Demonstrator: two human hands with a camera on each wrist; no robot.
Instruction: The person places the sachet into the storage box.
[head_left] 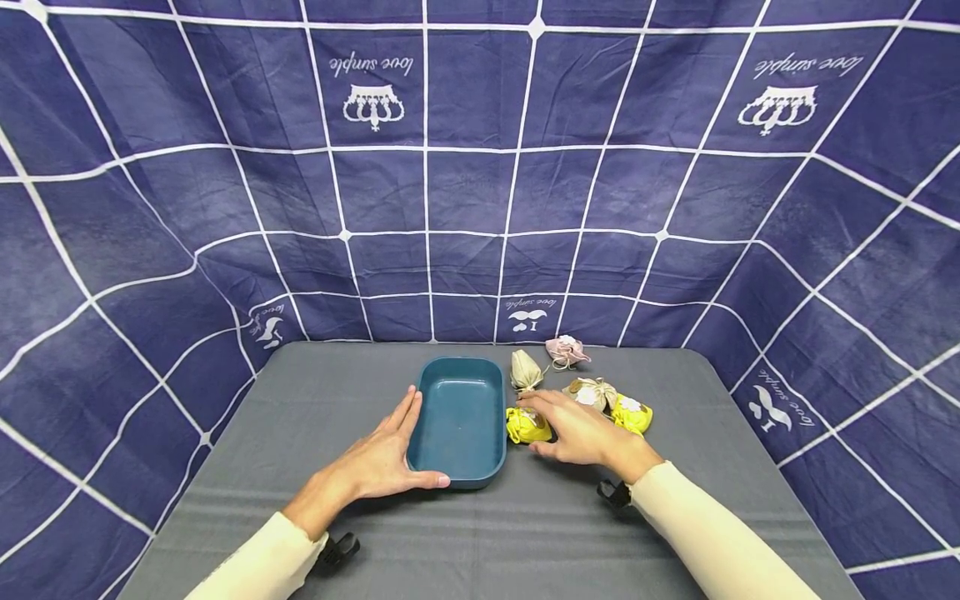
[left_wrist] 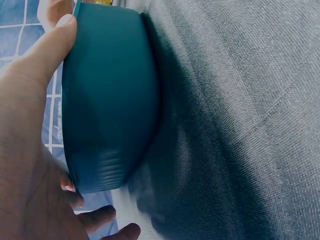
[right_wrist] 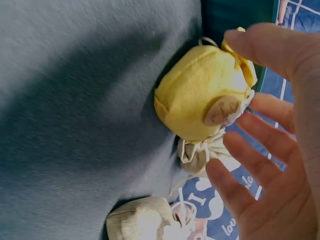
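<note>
A teal rectangular tub [head_left: 459, 433] with rounded corners sits on the grey cloth, with nothing inside it. My left hand [head_left: 381, 462] rests against its left side, fingers extended along the wall and thumb [left_wrist: 62, 37] on the near rim. Just right of the tub lies a yellow drawstring pouch [head_left: 525, 427] with a round tan tag [right_wrist: 221, 111]. Over this pouch hovers my right hand [head_left: 581, 432], fingers spread and the thumb near its gathered neck; whether the thumb touches it I cannot tell.
Behind the yellow pouch stands a beige pouch [head_left: 526, 370], and a pink pouch [head_left: 567, 352] lies at the back edge. Right of my hand are another beige pouch [head_left: 600, 392] and a second yellow pouch [head_left: 632, 413]. Blue checked cloth [head_left: 472, 192] walls the table.
</note>
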